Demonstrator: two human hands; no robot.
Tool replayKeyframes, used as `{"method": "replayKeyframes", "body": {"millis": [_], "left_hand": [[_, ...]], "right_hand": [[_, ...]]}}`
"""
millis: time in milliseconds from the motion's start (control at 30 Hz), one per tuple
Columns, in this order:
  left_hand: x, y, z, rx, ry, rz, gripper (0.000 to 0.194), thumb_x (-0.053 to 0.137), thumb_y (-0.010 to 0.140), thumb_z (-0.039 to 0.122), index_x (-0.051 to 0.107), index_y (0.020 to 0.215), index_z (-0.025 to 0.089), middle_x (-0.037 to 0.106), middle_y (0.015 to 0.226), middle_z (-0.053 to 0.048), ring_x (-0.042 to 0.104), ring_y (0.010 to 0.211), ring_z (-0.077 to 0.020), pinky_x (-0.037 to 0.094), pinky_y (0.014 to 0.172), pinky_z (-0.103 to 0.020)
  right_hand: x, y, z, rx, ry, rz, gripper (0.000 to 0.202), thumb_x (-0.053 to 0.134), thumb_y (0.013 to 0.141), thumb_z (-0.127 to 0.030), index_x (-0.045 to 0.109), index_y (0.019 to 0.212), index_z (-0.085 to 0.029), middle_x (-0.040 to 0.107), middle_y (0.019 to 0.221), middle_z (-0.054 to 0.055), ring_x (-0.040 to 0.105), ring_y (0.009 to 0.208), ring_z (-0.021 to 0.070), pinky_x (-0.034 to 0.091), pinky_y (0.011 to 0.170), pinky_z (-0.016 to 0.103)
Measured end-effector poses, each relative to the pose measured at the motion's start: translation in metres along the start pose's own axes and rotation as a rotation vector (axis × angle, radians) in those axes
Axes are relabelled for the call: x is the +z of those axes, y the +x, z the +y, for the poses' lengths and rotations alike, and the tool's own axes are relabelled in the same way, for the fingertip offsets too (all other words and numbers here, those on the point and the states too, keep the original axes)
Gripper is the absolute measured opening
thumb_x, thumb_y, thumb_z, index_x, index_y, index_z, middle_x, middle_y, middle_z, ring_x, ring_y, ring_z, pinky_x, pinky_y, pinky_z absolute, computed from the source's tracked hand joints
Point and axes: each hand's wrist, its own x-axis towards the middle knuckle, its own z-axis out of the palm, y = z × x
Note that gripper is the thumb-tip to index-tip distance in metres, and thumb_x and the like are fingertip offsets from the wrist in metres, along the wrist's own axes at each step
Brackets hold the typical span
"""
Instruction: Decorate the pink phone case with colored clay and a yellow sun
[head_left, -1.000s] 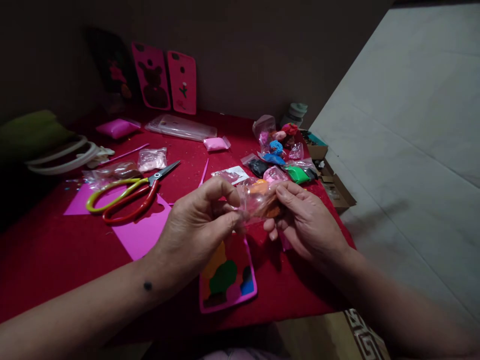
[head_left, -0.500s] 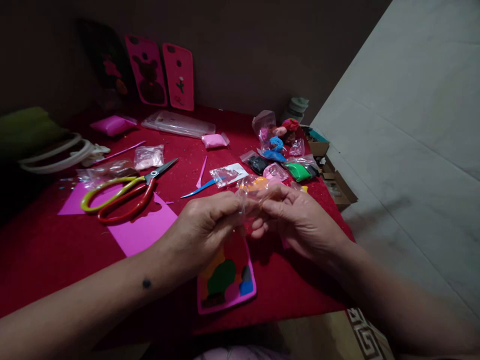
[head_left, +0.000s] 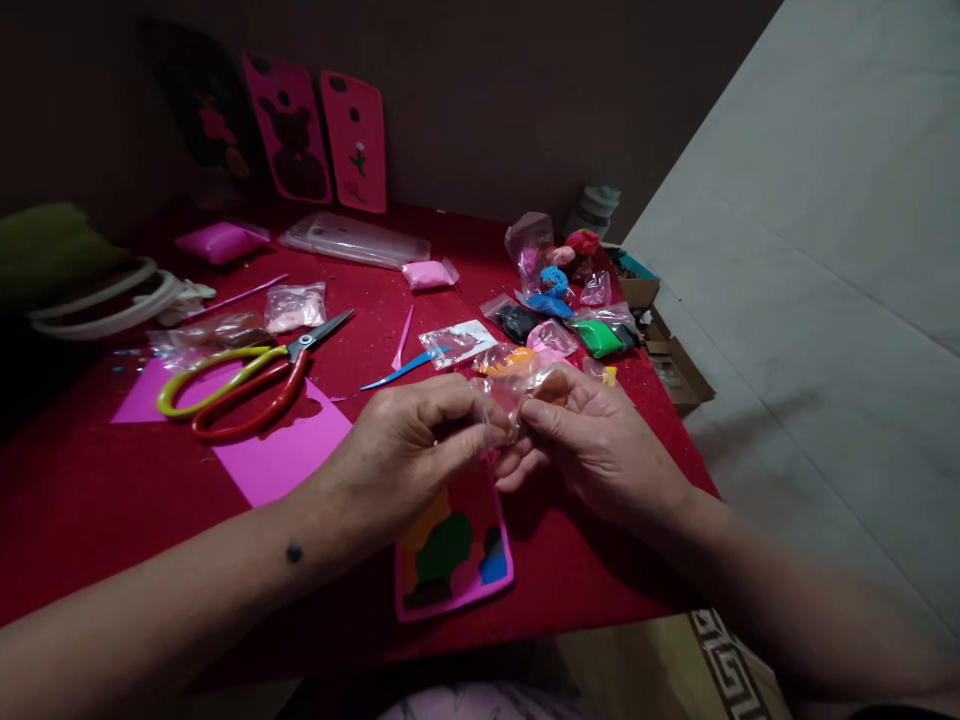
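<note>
A small clear plastic bag (head_left: pixel 495 398) is stretched between both hands above the table. My left hand (head_left: pixel 420 435) pinches its left side with thumb and fingers. My right hand (head_left: pixel 600 440) grips the other side, where a brownish-orange lump (head_left: pixel 553 388), perhaps clay, shows through the plastic. Below the hands lies a phone case (head_left: pixel 444 555) with a pink rim and patches of green, red, orange, blue and pink; its top is hidden by my left hand. Just beyond the fingers sits a bag of orange clay (head_left: pixel 510 360).
Scissors with yellow and red handles (head_left: pixel 247 390) lie on a pink sheet (head_left: pixel 281 465) at left. Near the centre are a blue tool (head_left: pixel 401 374) and a pink tool (head_left: pixel 403 338). Several coloured clay bags, among them a green one (head_left: pixel 598 337), crowd the right. Decorated cases (head_left: pixel 355 140) lean at the back.
The fingers have shifted on the bag, and more of the brownish-orange lump shows at my right hand. My left thumb now sits lower along the plastic. The camera view moved slightly.
</note>
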Motion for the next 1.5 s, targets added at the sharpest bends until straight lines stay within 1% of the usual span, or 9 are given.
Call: {"method": "replayKeyframes", "body": {"millis": [133, 333, 500, 667, 767, 900, 1133, 1300, 1500], "left_hand": [[-0.0001, -0.0010, 0.0004, 0.044, -0.003, 0.040, 0.015, 0.060, 0.085, 0.013, 0.075, 0.088, 0.011, 0.074, 0.083, -0.005, 0.067, 0.077, -0.0128, 0.050, 0.072, -0.021], [0.0022, -0.0008, -0.0002, -0.003, -0.054, 0.003, 0.019, 0.061, 0.086, 0.018, 0.076, 0.095, 0.012, 0.075, 0.088, -0.007, 0.069, 0.081, -0.0151, 0.052, 0.073, -0.023], [0.0045, -0.0025, 0.0016, 0.055, 0.046, 0.046, 0.017, 0.060, 0.086, 0.019, 0.076, 0.084, 0.014, 0.071, 0.080, -0.004, 0.066, 0.074, -0.0139, 0.049, 0.068, -0.023], [0.0005, -0.0026, 0.0054, -0.023, -0.056, -0.050, 0.022, 0.057, 0.087, 0.022, 0.068, 0.071, 0.015, 0.064, 0.070, 0.000, 0.060, 0.066, -0.0114, 0.046, 0.063, -0.022], [-0.0020, -0.0009, 0.0069, -0.024, -0.046, -0.053, 0.021, 0.056, 0.087, 0.019, 0.064, 0.069, 0.015, 0.060, 0.067, 0.002, 0.055, 0.063, -0.0097, 0.044, 0.059, -0.021], [-0.0027, 0.0004, 0.0068, 0.011, -0.050, -0.035, 0.021, 0.053, 0.088, 0.013, 0.063, 0.069, 0.015, 0.063, 0.072, 0.001, 0.057, 0.066, -0.0089, 0.046, 0.063, -0.019], [-0.0005, -0.0002, 0.0024, -0.082, -0.112, -0.031, 0.013, 0.061, 0.086, 0.016, 0.073, 0.091, 0.016, 0.073, 0.086, -0.002, 0.066, 0.080, -0.0130, 0.050, 0.075, -0.021], [0.0019, -0.0003, 0.0026, -0.082, -0.125, -0.045, 0.011, 0.063, 0.084, 0.018, 0.073, 0.080, 0.016, 0.070, 0.079, -0.002, 0.066, 0.075, -0.0134, 0.050, 0.070, -0.022], [0.0018, -0.0006, 0.0087, -0.044, -0.113, -0.095, 0.020, 0.058, 0.085, 0.015, 0.062, 0.065, 0.016, 0.062, 0.066, 0.002, 0.057, 0.061, -0.0088, 0.045, 0.057, -0.018]], "right_hand": [[-0.0004, 0.0013, -0.0013, 0.006, 0.001, -0.005, 0.018, 0.067, 0.087, -0.024, 0.050, 0.087, -0.018, 0.073, 0.072, 0.000, 0.073, 0.059, 0.0158, 0.063, 0.056, 0.028], [0.0005, -0.0010, 0.0004, 0.033, -0.030, 0.013, 0.015, 0.062, 0.090, -0.025, 0.047, 0.089, -0.018, 0.073, 0.072, 0.002, 0.073, 0.057, 0.0168, 0.063, 0.054, 0.029], [0.0052, -0.0047, -0.0010, 0.064, -0.039, -0.019, 0.017, 0.059, 0.092, -0.030, 0.045, 0.092, -0.020, 0.072, 0.072, 0.001, 0.073, 0.057, 0.0175, 0.063, 0.054, 0.031], [0.0047, -0.0043, -0.0015, 0.050, -0.002, -0.062, 0.018, 0.060, 0.092, -0.030, 0.045, 0.089, -0.021, 0.067, 0.066, -0.003, 0.072, 0.054, 0.0181, 0.062, 0.053, 0.031], [0.0018, -0.0029, -0.0016, 0.023, 0.009, -0.053, 0.016, 0.059, 0.092, -0.028, 0.047, 0.089, -0.020, 0.069, 0.067, -0.002, 0.072, 0.055, 0.0172, 0.062, 0.053, 0.029], [-0.0003, -0.0026, -0.0030, 0.016, 0.038, -0.047, 0.010, 0.057, 0.094, -0.025, 0.049, 0.096, -0.019, 0.072, 0.074, 0.000, 0.073, 0.057, 0.0158, 0.062, 0.053, 0.027], [0.0006, -0.0027, -0.0016, 0.029, 0.003, -0.016, 0.012, 0.057, 0.094, -0.026, 0.047, 0.093, -0.019, 0.071, 0.074, 0.000, 0.072, 0.056, 0.0157, 0.062, 0.051, 0.027], [0.0032, -0.0042, -0.0006, 0.083, -0.039, -0.011, 0.018, 0.059, 0.092, -0.032, 0.044, 0.092, -0.021, 0.068, 0.067, -0.002, 0.072, 0.054, 0.0178, 0.061, 0.050, 0.028], [0.0072, -0.0074, -0.0008, 0.053, -0.020, -0.038, 0.019, 0.063, 0.089, -0.030, 0.045, 0.091, -0.022, 0.064, 0.067, -0.006, 0.070, 0.051, 0.0163, 0.061, 0.050, 0.030]]}}
